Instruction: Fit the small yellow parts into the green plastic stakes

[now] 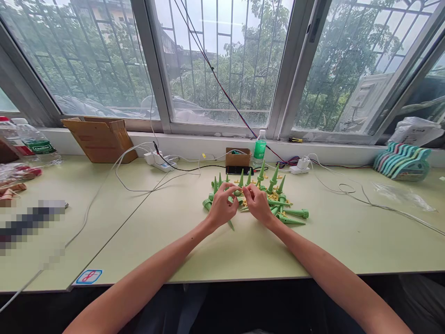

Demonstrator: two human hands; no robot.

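Both hands meet just above a pile of green plastic spikes (292,221) with ribbed caps, which look like plant-watering spikes. Thumb and fingers of my left hand (222,204) are pinched together near a small green part; what they grip is too small to tell. Close beside it, my right hand (257,204) is closed in a pinch too, its fingertips almost touching the left ones and hiding what they hold. Several spikes stand upright behind the hands, such as one green spike (273,180). Small yellow pieces (264,197) lie scattered among the spikes.
Behind the pile are a phone (239,170), a small cardboard box (238,157) and a green-labelled bottle (259,147). White cables (139,190) run across the table to power strips (162,161). A larger carton (100,139) stands left; teal plastic items (403,162) stand right.
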